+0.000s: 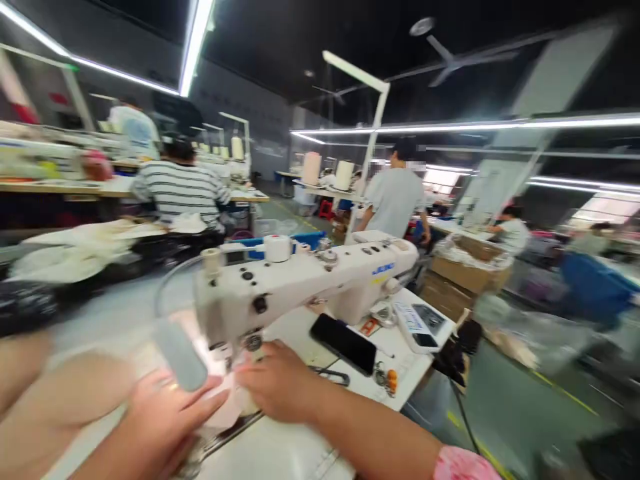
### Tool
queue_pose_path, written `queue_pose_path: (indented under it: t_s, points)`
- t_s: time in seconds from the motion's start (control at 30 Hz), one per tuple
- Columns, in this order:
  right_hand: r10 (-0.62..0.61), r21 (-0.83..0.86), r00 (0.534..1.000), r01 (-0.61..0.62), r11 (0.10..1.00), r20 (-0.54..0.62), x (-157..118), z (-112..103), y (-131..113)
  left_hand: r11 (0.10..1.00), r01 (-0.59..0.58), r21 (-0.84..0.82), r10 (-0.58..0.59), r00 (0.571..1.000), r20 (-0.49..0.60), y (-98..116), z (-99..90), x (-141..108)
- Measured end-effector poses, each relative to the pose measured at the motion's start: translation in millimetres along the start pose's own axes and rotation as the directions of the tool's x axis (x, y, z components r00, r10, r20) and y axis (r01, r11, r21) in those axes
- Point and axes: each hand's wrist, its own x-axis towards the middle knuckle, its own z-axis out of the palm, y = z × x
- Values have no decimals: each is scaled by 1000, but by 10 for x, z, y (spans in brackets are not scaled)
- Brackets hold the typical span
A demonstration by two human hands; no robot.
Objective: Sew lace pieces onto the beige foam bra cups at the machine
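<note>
A white sewing machine (300,273) with blue lettering stands in front of me. Under its needle area lies a pale pink piece of fabric (226,410). My left hand (167,407) is on the left side of the fabric, fingers closed along its edge, partly below a grey rounded plate (181,355). From the right, my right hand (280,383) reaches in close to the presser foot, its fingers pinching the fabric near the needle. The hands hide part of the fabric, and motion blur softens the left side. Larger beige pieces (85,390) lie at the left.
Right of the machine base are a black phone (344,343), small scissors (327,375), an orange trinket (392,382) and a white box (423,325). A thread stand holds cones (312,168). Co-workers sit ahead; one person (395,200) stands beyond the machine. A cardboard box (467,270) is on the right.
</note>
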Motion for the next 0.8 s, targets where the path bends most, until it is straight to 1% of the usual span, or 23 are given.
queue_pose_path:
  t_s: [0.03, 0.07, 0.1, 0.13, 0.23, 0.3, 0.43, 0.63, 0.8]
  points:
    - [13, 26, 1000, -12, 1000, -14, -17, 22, -7, 1000, 4, 4, -4, 997, 83, 50, -103, -35]
    - [27, 52, 999, -25, 998, -29, -25, 49, -8, 1000, -3, -27, 7, 991, 137, 95, -183, -34]
    - [48, 79, 998, -45, 996, -31, -30, 77, -8, 998, 47, -52, -42, 994, 104, 132, -242, -7]
    - [67, 94, 997, -64, 994, -37, -36, 100, -9, 996, 57, -68, -50, 994, 101, 162, -286, 33]
    - [69, 148, 998, -66, 987, -13, -65, 128, -26, 994, 69, -84, -58, 990, 129, 228, -373, 139]
    - [62, 174, 998, -60, 983, 0, -82, 123, -38, 994, 74, -86, -61, 988, 145, 258, -410, 163]
    - [85, 186, 996, -85, 979, 5, -86, 118, -46, 995, 85, -59, -75, 985, 157, 267, -417, 142]
    - [98, 224, 994, -84, 971, -52, -66, 154, -50, 992, 127, -23, -123, 985, 124, 263, -340, 139]
    - [102, 221, 994, -91, 971, -38, -47, 162, -53, 991, 133, -13, -130, 986, 107, 294, -350, 173]
